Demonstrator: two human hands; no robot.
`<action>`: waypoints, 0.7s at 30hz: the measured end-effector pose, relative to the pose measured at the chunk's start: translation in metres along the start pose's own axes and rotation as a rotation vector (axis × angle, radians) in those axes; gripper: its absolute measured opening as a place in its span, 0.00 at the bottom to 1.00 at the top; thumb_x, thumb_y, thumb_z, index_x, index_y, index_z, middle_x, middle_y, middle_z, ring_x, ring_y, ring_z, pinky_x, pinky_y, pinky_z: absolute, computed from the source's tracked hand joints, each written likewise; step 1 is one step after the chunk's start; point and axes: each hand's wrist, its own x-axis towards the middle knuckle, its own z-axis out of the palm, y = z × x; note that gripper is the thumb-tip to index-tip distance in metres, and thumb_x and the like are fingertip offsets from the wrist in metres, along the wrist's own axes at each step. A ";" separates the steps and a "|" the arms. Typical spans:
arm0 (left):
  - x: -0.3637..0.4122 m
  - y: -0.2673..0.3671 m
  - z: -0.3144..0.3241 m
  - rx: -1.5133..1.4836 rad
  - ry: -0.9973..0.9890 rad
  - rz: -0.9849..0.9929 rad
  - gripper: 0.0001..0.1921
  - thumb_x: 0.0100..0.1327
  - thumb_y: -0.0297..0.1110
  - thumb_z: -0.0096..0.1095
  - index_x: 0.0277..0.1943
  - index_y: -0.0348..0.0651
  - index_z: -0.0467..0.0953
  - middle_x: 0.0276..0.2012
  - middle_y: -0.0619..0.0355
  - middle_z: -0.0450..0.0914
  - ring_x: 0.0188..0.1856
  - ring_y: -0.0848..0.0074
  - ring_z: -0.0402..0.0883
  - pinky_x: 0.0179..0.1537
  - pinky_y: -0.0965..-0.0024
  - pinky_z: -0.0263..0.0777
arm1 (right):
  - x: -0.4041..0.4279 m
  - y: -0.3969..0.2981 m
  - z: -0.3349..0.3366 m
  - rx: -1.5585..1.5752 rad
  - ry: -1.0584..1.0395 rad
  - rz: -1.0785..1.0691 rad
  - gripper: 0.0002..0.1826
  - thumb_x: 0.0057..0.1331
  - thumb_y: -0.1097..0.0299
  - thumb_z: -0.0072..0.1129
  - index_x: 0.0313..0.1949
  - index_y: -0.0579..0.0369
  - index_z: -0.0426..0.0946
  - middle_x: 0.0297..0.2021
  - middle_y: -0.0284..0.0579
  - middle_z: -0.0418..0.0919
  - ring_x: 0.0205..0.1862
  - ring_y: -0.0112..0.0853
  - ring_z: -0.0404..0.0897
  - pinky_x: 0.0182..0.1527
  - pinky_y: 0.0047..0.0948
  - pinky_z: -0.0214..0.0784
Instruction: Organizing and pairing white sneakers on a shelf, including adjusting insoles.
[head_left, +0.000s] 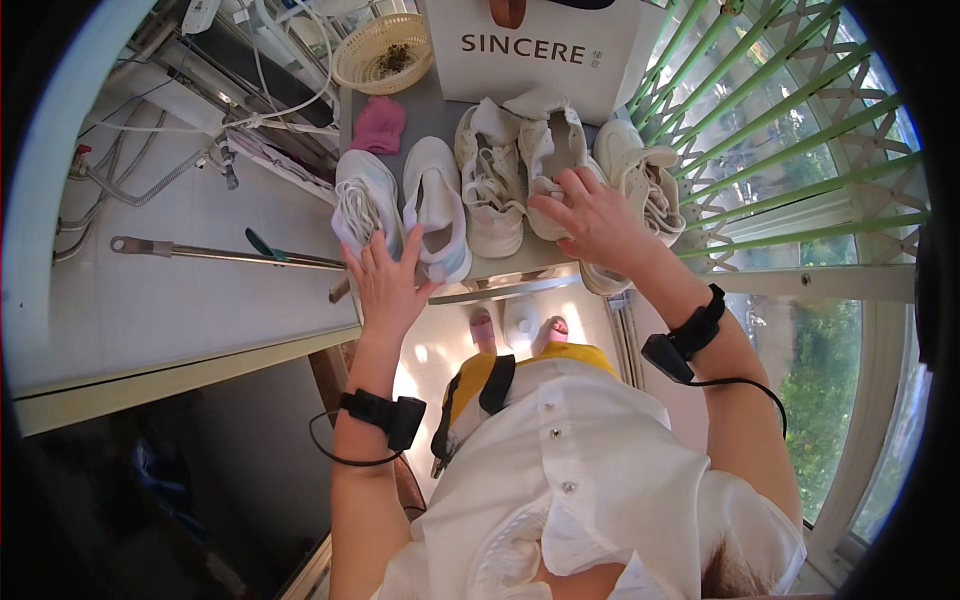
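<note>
A row of white and off-white shoes stands on a grey surface before me. My left hand (390, 285) has its fingers spread. It touches the heel ends of a white laced shoe (369, 184) and a white shoe without visible laces (433, 176). Beside them is an off-white shoe with loose laces (491, 176). My right hand (600, 221) curls its fingers over the heel of another off-white shoe (551, 139) and covers part of it. Farther right, an off-white shoe (637, 161) has laces bunched in its opening. One more shoe (604, 280) shows partly below my right wrist.
A large white paper bag (525, 71) with writing stands behind the shoes, next to a cream plastic basket (382, 52) holding dark bits. A pink cloth item (379, 125) lies at left. Metal-handled rod (225, 253), hoses and cables are left; a green-barred window grille (780, 112) is right.
</note>
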 end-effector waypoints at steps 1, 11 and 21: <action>0.002 -0.003 0.003 -0.061 0.052 0.079 0.36 0.43 0.48 0.70 0.58 0.52 0.65 0.55 0.43 0.59 0.56 0.53 0.60 0.59 0.43 0.48 | 0.002 0.000 0.000 -0.028 -0.015 -0.011 0.36 0.39 0.64 0.69 0.52 0.42 0.66 0.43 0.41 0.64 0.49 0.35 0.66 0.40 0.27 0.70; 0.019 0.016 0.009 -0.169 0.278 0.241 0.14 0.45 0.41 0.65 0.31 0.42 0.74 0.49 0.56 0.69 0.46 0.62 0.67 0.44 0.60 0.59 | 0.039 -0.028 0.035 -0.051 -0.121 0.173 0.18 0.50 0.57 0.62 0.41 0.42 0.72 0.36 0.35 0.71 0.43 0.32 0.72 0.35 0.30 0.68; 0.038 0.026 0.009 -0.239 0.198 0.411 0.20 0.48 0.37 0.61 0.47 0.48 0.73 0.20 0.63 0.76 0.24 0.73 0.76 0.36 0.66 0.61 | 0.045 -0.020 0.048 -0.053 -0.088 0.045 0.10 0.50 0.63 0.58 0.34 0.41 0.74 0.28 0.32 0.72 0.35 0.30 0.74 0.31 0.30 0.68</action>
